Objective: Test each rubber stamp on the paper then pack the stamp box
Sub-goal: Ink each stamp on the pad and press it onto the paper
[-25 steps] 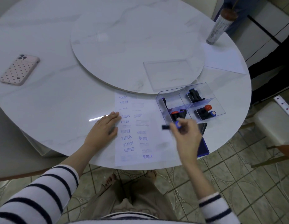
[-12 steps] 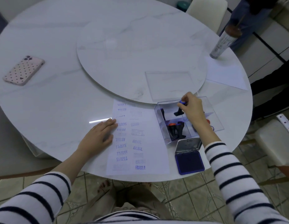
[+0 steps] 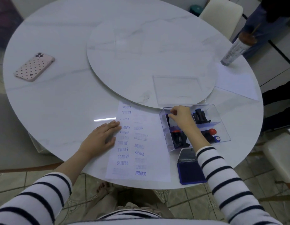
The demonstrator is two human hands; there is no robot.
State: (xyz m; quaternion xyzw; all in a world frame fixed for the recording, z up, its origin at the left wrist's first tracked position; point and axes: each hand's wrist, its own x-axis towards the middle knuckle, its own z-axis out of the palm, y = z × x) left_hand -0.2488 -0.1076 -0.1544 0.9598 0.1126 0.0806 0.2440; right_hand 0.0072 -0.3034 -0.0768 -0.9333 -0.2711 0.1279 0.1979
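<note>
Right hand [image 3: 181, 116] reached into the clear stamp box [image 3: 222, 125].
Its fingers pinched a black stamp [image 3: 168, 118]; left hand [image 3: 102, 137] lay flat, fingers spread, on the stamped paper [image 3: 150, 140].

We are seeing the paper [image 3: 141, 143] lying at the counter's [image 3: 60, 103] near edge, the stamp box [image 3: 218, 127] sitting just right of it, the ink pad [image 3: 190, 172] lying before the box, the lid [image 3: 178, 88] resting behind it, the phone [image 3: 34, 67] lying far left

Right hand's [image 3: 181, 116] grip contents hidden
</note>
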